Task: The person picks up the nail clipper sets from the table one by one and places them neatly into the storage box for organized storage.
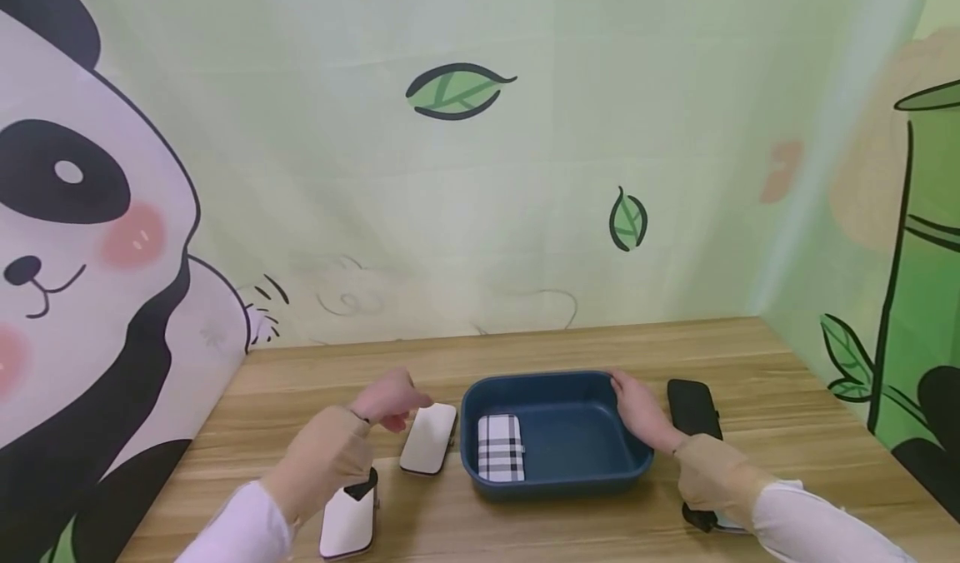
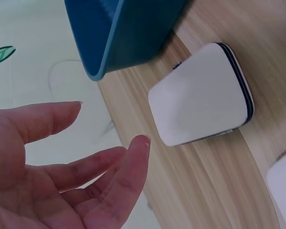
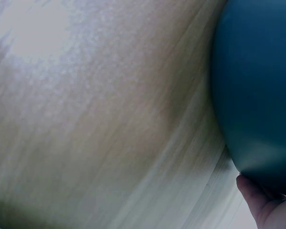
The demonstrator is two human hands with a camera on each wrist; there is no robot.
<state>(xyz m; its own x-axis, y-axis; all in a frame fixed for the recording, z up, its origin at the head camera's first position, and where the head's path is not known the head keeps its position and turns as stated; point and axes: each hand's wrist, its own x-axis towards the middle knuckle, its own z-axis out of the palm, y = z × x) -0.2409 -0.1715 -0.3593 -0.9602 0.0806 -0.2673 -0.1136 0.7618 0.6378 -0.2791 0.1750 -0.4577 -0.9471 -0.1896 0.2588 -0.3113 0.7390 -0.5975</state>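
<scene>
Head view: a blue tray (image 1: 581, 446) sits on the wood-grained bench (image 1: 420, 521), with a black-and-white checked case (image 1: 501, 446) inside it at the left end; the rest of the tray's floor shows bare blue. The right hand (image 1: 637, 411) holds the tray by its rim at the far right corner, and the right wrist view shows its fingers against the outer wall there. The left hand (image 1: 393, 401) is over the bench to the left of the tray, near the far end of a white case (image 1: 429, 438). In the left wrist view its thumb and fingers are well apart with nothing between them, and they are clear of that case, which lies flat with a dark band round its edge.

A second white case (image 1: 348, 525) lies nearer the person, partly covered by the left wrist. Right of the tray, beyond the right wrist, lies a black case (image 1: 693, 409). A pale item (image 1: 731, 524) shows under the right forearm, too hidden to name. Behind the bench hangs a pale green backdrop (image 1: 525, 171), printed with leaves, a panda at left and green bamboo at right.
</scene>
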